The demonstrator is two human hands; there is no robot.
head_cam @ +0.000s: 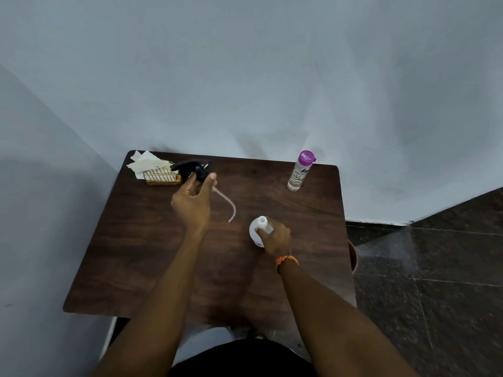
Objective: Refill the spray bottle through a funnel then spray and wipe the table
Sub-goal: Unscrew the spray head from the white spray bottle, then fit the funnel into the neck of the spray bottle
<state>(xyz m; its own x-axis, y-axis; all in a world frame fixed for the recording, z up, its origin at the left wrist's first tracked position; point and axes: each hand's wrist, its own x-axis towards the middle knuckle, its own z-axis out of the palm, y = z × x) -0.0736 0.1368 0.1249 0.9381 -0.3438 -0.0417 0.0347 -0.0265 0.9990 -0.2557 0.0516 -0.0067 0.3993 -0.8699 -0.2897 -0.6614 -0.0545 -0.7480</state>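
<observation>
The white spray bottle (255,230) stands upright near the middle of the dark wooden table (136,254), its neck uncapped. My right hand (275,238) grips its body from the right. My left hand (192,201) holds the black spray head (192,168) lifted off the bottle, over the table's far left. The head's pale dip tube (227,204) hangs down and curves toward the bottle without touching it. A clear water bottle with a purple cap (299,171) stands at the far right. No funnel is in view.
A small golden wire holder with white paper napkins (155,170) sits at the table's far left corner, just behind the spray head. A pale wall runs behind and to the left of the table. Dark tiled floor (435,268) lies to the right.
</observation>
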